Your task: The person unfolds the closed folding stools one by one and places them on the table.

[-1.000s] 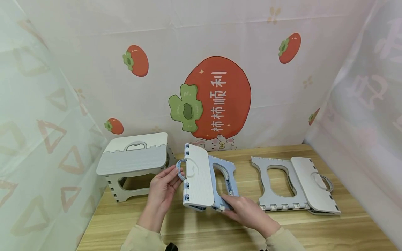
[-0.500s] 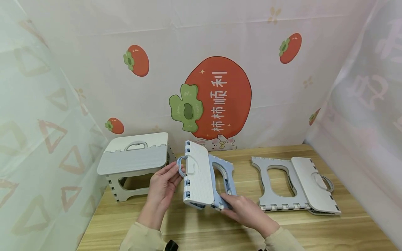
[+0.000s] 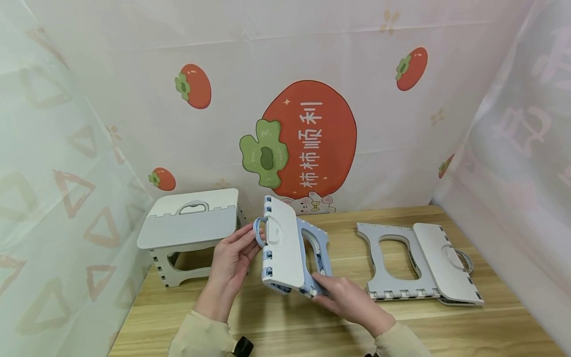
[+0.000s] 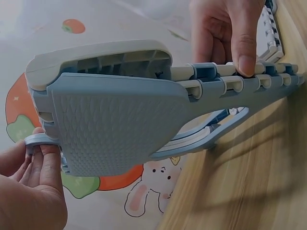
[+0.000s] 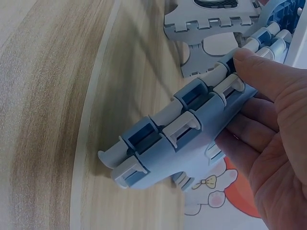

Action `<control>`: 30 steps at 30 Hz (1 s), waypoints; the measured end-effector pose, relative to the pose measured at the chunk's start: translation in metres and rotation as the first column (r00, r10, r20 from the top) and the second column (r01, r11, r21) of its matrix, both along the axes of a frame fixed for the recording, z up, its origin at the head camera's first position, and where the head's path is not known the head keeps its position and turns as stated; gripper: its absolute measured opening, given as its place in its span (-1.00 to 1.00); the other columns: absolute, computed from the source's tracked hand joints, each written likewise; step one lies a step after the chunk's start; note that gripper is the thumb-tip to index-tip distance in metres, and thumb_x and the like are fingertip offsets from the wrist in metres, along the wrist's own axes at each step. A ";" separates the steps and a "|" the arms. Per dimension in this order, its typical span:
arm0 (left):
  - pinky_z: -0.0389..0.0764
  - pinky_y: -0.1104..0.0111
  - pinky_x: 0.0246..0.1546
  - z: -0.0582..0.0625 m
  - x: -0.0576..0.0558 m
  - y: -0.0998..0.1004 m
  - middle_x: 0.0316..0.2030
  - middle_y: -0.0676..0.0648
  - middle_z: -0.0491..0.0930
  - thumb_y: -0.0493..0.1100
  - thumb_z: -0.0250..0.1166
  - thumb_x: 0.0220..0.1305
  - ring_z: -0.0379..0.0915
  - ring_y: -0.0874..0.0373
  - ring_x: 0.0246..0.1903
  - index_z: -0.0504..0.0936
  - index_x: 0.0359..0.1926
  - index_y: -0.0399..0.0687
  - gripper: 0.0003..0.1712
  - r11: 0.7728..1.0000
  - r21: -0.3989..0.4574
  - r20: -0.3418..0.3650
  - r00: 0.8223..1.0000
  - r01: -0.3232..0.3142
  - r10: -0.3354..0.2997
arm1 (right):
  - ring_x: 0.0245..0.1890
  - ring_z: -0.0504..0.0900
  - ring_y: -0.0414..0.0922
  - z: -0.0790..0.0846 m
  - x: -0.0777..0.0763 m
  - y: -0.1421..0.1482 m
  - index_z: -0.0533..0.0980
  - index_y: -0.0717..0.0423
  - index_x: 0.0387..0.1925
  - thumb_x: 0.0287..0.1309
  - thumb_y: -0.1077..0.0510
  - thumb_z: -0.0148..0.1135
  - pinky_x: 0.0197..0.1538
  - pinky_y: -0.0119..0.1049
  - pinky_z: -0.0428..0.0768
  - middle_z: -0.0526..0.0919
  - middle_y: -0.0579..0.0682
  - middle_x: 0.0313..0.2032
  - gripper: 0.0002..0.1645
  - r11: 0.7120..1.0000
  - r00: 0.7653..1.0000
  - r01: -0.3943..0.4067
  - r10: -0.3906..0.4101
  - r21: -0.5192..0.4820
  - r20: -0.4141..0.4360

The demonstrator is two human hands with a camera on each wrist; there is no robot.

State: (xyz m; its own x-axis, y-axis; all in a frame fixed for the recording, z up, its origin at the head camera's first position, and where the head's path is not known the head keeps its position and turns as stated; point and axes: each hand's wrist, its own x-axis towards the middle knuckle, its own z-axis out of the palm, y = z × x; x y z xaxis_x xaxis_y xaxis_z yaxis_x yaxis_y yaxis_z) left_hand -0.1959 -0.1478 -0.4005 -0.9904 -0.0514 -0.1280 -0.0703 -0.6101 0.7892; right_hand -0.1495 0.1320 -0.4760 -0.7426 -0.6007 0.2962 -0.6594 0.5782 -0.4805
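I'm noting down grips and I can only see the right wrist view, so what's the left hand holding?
Observer: The left hand pinches the blue-and-white stool by its light-blue handle loop.
Operator: And what's over on the person's right?
Observer: A grey-and-white stool lies there folded, on the wooden table.
Operator: Does that one's handle show?
Observer: Yes, a loop-shaped handle sticks out at its right side in the head view.

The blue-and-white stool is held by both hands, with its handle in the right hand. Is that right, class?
Not the right hand: the head and left wrist views show the handle in the left hand. Both hands do hold the blue-and-white stool.
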 end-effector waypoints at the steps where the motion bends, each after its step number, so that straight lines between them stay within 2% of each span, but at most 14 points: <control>1: 0.71 0.18 0.04 0.001 0.000 0.000 -0.20 -0.23 0.79 -0.45 0.33 0.31 0.77 0.04 -0.20 0.78 -0.11 -0.24 -0.81 1.000 -0.001 -0.004 1.000 0.001 -0.001 | -0.18 0.71 -0.25 0.000 0.000 0.000 0.53 0.22 0.20 0.31 0.08 0.38 -0.22 -0.33 0.71 0.77 0.00 -0.17 -0.49 1.000 1.000 0.003 -0.003 0.000 0.003; 6: 0.71 0.19 0.03 0.006 -0.001 0.002 -0.16 -0.24 0.78 -0.44 0.34 0.31 0.77 0.04 -0.23 0.79 -0.11 -0.24 -0.81 1.000 -0.004 -0.013 1.000 0.001 -0.001 | -0.08 0.74 -0.12 0.001 0.001 -0.002 0.51 0.27 0.25 0.33 0.06 0.36 -0.10 -0.23 0.75 0.77 0.11 -0.07 -0.43 1.000 1.000 0.019 -0.019 0.006 0.018; 11: 0.72 0.21 0.01 0.011 -0.003 0.005 -0.09 -0.28 0.75 -0.45 0.33 0.32 0.77 0.03 -0.20 0.80 -0.12 -0.21 -0.80 1.000 -0.016 -0.016 1.000 -0.002 0.002 | -0.06 0.75 -0.07 0.001 0.001 -0.004 0.52 0.29 0.25 0.32 0.05 0.36 -0.06 -0.20 0.75 0.77 0.14 -0.05 -0.42 1.000 1.000 0.021 -0.021 -0.005 0.002; 22: 0.72 0.21 0.02 0.024 -0.004 0.011 -0.12 -0.22 0.77 -0.44 0.36 0.30 0.77 0.06 -0.19 0.80 -0.11 -0.22 -0.81 0.999 -0.043 -0.028 1.000 -0.002 0.001 | -0.13 0.78 -0.10 0.001 -0.001 -0.006 0.52 0.27 0.25 0.32 0.04 0.36 -0.14 -0.26 0.76 0.79 0.13 -0.11 -0.43 0.998 0.999 0.015 -0.013 -0.057 0.034; 30: 0.71 0.20 0.03 0.030 -0.003 0.014 -0.16 -0.17 0.79 -0.43 0.36 0.29 0.77 0.06 -0.19 0.78 -0.07 -0.22 -0.79 0.998 -0.058 -0.036 0.999 0.012 -0.014 | -0.09 0.78 -0.06 -0.001 0.000 -0.009 0.52 0.24 0.25 0.31 0.03 0.36 -0.04 -0.20 0.76 0.78 0.12 -0.07 -0.42 0.997 0.999 0.013 -0.010 -0.082 0.038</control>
